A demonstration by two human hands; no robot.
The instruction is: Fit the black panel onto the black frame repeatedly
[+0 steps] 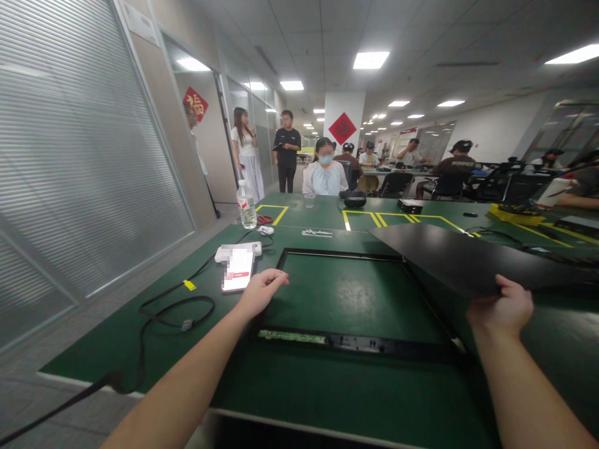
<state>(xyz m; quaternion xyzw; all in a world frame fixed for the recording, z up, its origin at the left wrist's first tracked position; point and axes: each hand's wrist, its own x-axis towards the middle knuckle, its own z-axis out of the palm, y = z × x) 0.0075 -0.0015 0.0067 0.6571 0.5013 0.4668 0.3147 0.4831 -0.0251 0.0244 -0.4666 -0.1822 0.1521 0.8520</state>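
Note:
A black rectangular monitor bezel (344,254) lies on the green table, with a green circuit board (292,337) along its near side. My left hand (266,290) is at the bezel's left side, its fingers curled over the rail; the fingertips are partly hidden. My right hand (503,308) grips the near edge of a large thin black panel (449,255), thumb on top. The panel is tilted above the bezel's right side and the table. Table surface shows through the bezel's opening.
Left of the bezel are a lit phone (238,271), a white power strip (238,251) and a looped black cable (178,299). Farther back stand a water bottle (246,204) and red-handled scissors (264,219). A masked person (325,174) sits across the table.

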